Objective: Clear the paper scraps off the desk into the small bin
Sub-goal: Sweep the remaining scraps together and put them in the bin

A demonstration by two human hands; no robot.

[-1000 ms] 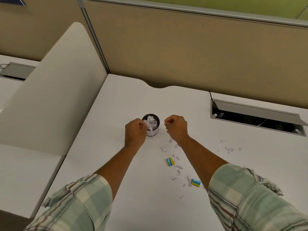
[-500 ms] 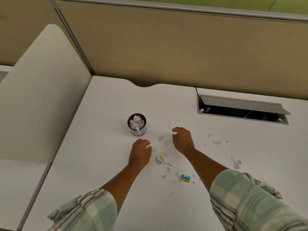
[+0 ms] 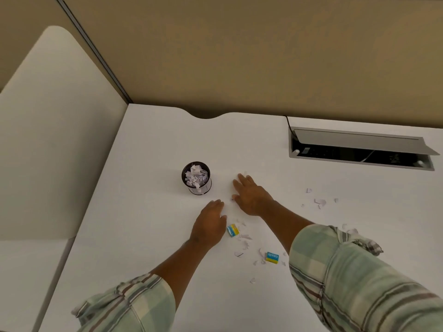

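Note:
A small dark mesh bin (image 3: 196,177), heaped with white paper scraps, stands on the white desk (image 3: 148,212). My right hand (image 3: 249,194) lies flat on the desk to the right of the bin, fingers spread, palm down. My left hand (image 3: 209,225) rests palm down just in front of the bin, fingers loosely together; I see nothing held in it. White paper scraps (image 3: 244,238) lie scattered between my forearms, and more paper scraps (image 3: 320,202) lie further right. Any scraps under my palms are hidden.
Two small blue-and-yellow boxes (image 3: 233,230) (image 3: 272,257) lie among the scraps. An open cable hatch (image 3: 359,149) with a black cord sits at the back right. A white divider panel (image 3: 48,140) borders the desk's left side, and beige partitions stand behind.
Both hands came away from the bin, back toward me, and down onto the desk. The right hand went from a closed fist to flat with fingers spread. The view shifted left.

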